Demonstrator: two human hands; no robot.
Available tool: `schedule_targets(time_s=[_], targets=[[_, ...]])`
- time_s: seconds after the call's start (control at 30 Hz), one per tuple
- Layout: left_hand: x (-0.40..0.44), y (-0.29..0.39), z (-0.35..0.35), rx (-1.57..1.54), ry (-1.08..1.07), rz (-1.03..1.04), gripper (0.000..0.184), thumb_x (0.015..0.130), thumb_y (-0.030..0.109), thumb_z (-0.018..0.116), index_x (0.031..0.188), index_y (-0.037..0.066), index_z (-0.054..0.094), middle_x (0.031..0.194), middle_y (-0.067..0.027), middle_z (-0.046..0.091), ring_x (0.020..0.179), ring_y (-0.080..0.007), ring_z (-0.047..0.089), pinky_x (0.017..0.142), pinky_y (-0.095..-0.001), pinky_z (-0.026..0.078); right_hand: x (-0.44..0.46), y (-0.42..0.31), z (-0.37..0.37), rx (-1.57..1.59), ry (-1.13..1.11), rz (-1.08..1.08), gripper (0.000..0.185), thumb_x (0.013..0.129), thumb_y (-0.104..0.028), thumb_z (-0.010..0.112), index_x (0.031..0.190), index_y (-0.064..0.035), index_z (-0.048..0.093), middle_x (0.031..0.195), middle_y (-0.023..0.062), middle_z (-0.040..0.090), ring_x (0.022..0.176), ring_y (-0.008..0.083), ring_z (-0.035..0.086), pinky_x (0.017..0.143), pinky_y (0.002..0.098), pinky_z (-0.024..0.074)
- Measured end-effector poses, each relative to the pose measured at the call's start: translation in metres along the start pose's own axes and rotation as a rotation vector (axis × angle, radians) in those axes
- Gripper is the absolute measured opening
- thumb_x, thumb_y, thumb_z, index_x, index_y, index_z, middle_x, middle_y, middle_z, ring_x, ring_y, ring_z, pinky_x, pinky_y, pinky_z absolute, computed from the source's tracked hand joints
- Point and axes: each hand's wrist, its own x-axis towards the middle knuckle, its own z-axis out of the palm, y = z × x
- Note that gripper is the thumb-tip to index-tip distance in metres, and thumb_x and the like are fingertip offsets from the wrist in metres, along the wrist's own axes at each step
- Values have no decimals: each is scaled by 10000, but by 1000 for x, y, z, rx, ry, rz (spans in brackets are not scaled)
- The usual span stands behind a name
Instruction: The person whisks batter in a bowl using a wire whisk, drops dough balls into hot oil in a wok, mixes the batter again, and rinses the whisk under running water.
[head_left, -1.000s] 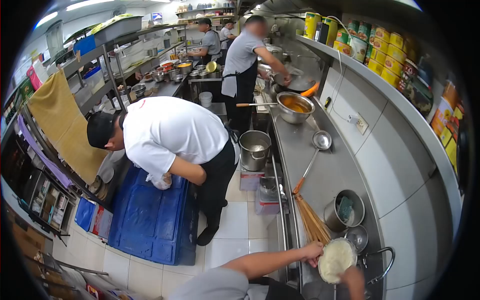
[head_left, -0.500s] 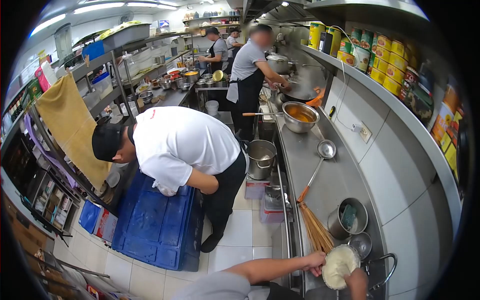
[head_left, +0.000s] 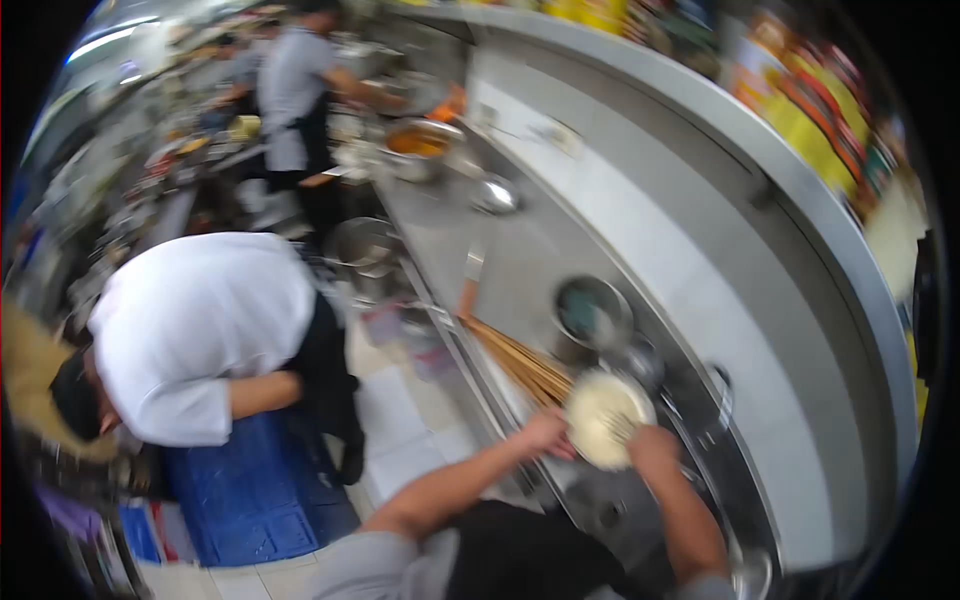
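A round bowl of pale, creamy mixture (head_left: pixel 600 412) is held over the steel sink area at the lower right. My left hand (head_left: pixel 547 434) grips its left rim with closed fingers. My right hand (head_left: pixel 652 448) is closed at the bowl's right side, round a whisk (head_left: pixel 622 428) whose wires dip into the mixture. The whisk's handle is hidden in the fist. Just beyond the bowl are a bamboo brush (head_left: pixel 520 362), a steel pot with a green scrubber (head_left: pixel 590 312) and a small steel bowl (head_left: pixel 636 362).
A person in a white shirt (head_left: pixel 205 335) bends over a blue container (head_left: pixel 240 500) at left. Another person (head_left: pixel 295 90) stands farther along the counter (head_left: pixel 520 255). A ladle (head_left: pixel 494 195) and a pot of orange liquid (head_left: pixel 418 145) lie up the counter. A faucet (head_left: pixel 722 400) is right.
The view has swung right and down, blurring the surroundings. Most things now appear farther left and higher. Both hands remain at the bowl, and the whisk now shows.
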Motion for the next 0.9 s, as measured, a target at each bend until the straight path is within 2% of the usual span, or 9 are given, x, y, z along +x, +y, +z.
schedule_targets(time_s=[0.07,0.2,0.3,0.37,0.43,0.5,0.63,0.77,0.9], targets=[[2,5,1,0,33,-46,101,891,48,503,984,20,475,804,-185,630,658,-285,688,578,-412,622,-22,-12,-15,-66,-58,-189,262,792,-267,649,835,-16,710,804,208,689,783,378,688,711,483,547],[7,4,3,14,12,-78,125,896,38,543,951,50,431,839,-155,614,707,-284,689,649,-428,620,3,-2,-36,149,-193,39,244,800,-217,611,910,-37,733,897,198,713,829,346,711,720,468,558],[1,14,6,49,18,-71,118,914,52,546,918,67,429,816,-136,609,686,-263,681,658,-417,617,-13,-22,-53,-93,-203,-72,340,814,-311,664,943,-1,719,902,190,711,875,329,705,752,453,551],[-4,6,5,28,20,-61,108,918,52,540,912,62,433,810,-135,609,693,-264,682,664,-416,616,-2,-8,-63,88,-253,60,240,823,-171,577,936,-30,735,914,198,711,845,321,711,723,443,560],[-3,6,7,29,19,-60,105,915,41,537,908,59,434,800,-132,610,694,-265,683,664,-417,615,-10,-12,-38,76,-179,60,229,830,-152,577,941,-29,735,923,200,711,852,335,708,730,431,563],[-2,8,7,38,24,-68,105,912,36,536,910,59,434,807,-135,620,696,-267,685,669,-417,613,-20,-25,-36,-17,-190,-118,309,825,-292,658,944,-11,714,890,206,705,849,362,698,757,475,553],[-8,5,11,-7,25,-41,102,908,30,533,915,53,434,836,-161,633,711,-280,691,672,-423,613,-1,-10,-34,81,-148,70,260,786,-224,652,911,-5,715,876,221,698,843,374,696,751,463,557],[-11,-1,24,-15,52,-50,66,911,34,524,922,23,460,794,-149,611,690,-254,684,632,-381,620,-15,-31,-45,35,-104,-176,249,785,-214,655,910,-9,719,867,199,707,809,348,706,703,448,564],[-1,-5,18,-20,46,-48,71,889,23,523,932,8,469,772,-151,606,642,-252,676,597,-378,618,26,-33,-64,-205,-101,-194,170,774,-173,648,860,-60,742,842,148,723,779,301,719,648,422,566]])
